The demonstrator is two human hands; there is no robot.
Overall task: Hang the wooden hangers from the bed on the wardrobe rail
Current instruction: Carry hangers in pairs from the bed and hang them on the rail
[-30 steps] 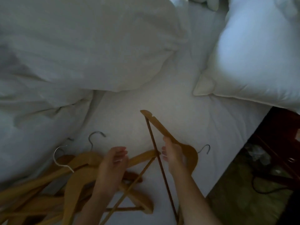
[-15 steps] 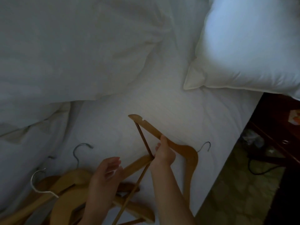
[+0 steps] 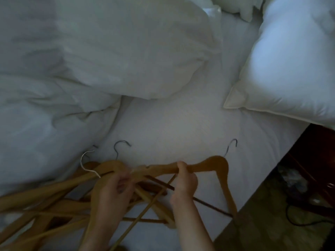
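Observation:
A heap of several wooden hangers (image 3: 54, 201) with metal hooks lies on the white bed sheet (image 3: 172, 131) at the lower left. One wooden hanger (image 3: 215, 166) sits apart at the right, its hook pointing away from me. My right hand (image 3: 184, 183) grips the left arm of that hanger, fingers curled over the wood. My left hand (image 3: 116, 187) is curled round the top of a hanger in the heap; it is blurred. The wardrobe rail is not in view.
A crumpled white duvet (image 3: 90, 57) fills the left and top. A white pillow (image 3: 293, 66) lies at the upper right. The bed edge runs diagonally at the lower right, with a patterned floor (image 3: 272, 230), a dark cable and dark wooden furniture (image 3: 319, 154) beyond.
My right hand has turned the separate hanger so its near arm lies sideways toward the heap. My left hand has closed down onto a hanger in the heap.

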